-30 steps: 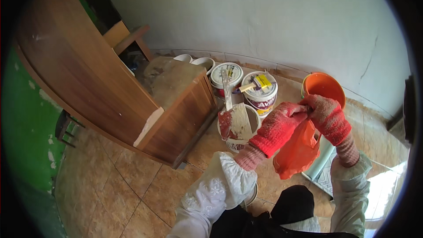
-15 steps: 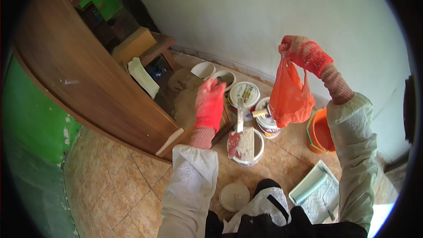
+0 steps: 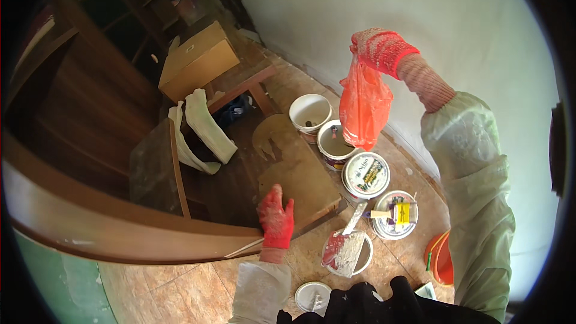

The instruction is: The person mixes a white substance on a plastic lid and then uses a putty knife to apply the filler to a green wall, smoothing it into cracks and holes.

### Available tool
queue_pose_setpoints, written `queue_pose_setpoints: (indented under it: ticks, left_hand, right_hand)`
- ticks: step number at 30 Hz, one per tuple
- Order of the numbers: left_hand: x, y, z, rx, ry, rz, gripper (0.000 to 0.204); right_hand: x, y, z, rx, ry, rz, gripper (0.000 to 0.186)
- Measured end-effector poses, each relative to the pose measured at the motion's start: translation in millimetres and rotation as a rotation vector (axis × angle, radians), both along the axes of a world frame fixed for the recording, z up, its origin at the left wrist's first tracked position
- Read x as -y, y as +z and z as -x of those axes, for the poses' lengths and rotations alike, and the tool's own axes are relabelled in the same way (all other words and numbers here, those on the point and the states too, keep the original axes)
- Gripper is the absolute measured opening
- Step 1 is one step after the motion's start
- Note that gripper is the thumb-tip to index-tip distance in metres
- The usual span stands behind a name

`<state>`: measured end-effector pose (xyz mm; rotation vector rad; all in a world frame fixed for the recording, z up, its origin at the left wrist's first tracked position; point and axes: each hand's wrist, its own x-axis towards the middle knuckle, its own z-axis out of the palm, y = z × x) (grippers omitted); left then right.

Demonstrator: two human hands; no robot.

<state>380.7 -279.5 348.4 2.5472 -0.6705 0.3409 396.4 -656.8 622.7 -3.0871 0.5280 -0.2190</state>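
My right hand (image 3: pixel 384 53), in a dusty red knit glove, grips a red plastic bag (image 3: pixel 363 108) by its top, raised above the paint buckets at centre right. My left hand (image 3: pixel 276 219), in a similar glove, has its fingers apart and empty near the edge of a wooden cabinet (image 3: pixel 312 189). Beside it a plaster-smeared scraper (image 3: pixel 342 252) lies across an open bucket (image 3: pixel 364 255). A yellow-labelled brush (image 3: pixel 400 215) rests on a lidded tub (image 3: pixel 386 228). Another lidded tub (image 3: pixel 365 174) stands behind, near two open white buckets (image 3: pixel 311 108).
An orange bucket (image 3: pixel 443 252) is at the lower right beside my forearm, and a round lid (image 3: pixel 309 294) lies below. A cardboard box (image 3: pixel 198 60) and pale curved pieces (image 3: pixel 210 126) sit among the furniture. A wall (image 3: pixel 492 36) bounds the right side; tiled floor (image 3: pixel 174 282) shows below.
My hands have parted: the right one has lifted the bag upward, while the left let go and moved left toward the cabinet. The view has swung toward the furniture and back corner.
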Motion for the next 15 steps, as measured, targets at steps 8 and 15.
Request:
queue_pose_setpoints:
  ticks: [8, 15]
  left_hand:
    - [11.4, 0.8, -8.5, -0.013, 0.024, -0.013, 0.046]
    - [15.9, 11.4, -18.2, -0.163, -0.018, 0.000, 0.043]
  right_hand:
    - [27.3, -68.4, -177.4, -0.063, 0.080, -0.074, 0.026]
    - [61.2, -168.4, -271.7, 0.086, 0.447, -0.063, 0.024]
